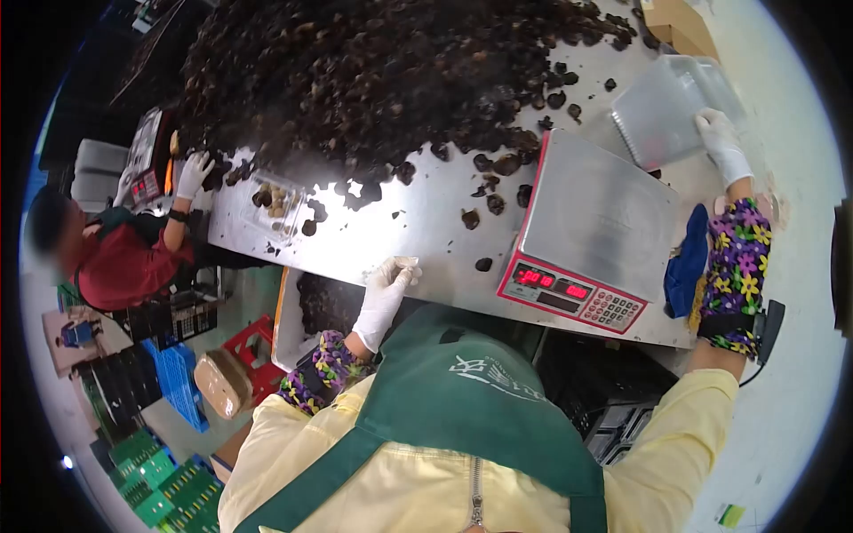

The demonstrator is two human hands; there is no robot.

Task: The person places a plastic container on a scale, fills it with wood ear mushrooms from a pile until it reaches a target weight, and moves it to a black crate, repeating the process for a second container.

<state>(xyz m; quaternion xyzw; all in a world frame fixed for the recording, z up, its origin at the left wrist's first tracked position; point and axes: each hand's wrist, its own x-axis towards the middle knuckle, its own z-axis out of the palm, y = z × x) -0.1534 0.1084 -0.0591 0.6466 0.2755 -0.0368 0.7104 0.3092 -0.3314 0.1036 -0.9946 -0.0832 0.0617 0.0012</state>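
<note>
My left hand, in a white glove, is at the table's front edge, its fingertips pinched together; whatever they may hold is too small to make out. At the upper right my right hand, also gloved, grips the edge of the clear plastic containers. Between my hands stands a red-rimmed scale with a bare metal plate and lit red digits. Beyond it spreads a large heap of dark, rounded pieces, with several loose ones near the scale.
Blue cloth lies right of the scale. A clear tray with pale pieces sits left on the metal table. A co-worker works beside another scale. A cardboard box is at the upper right.
</note>
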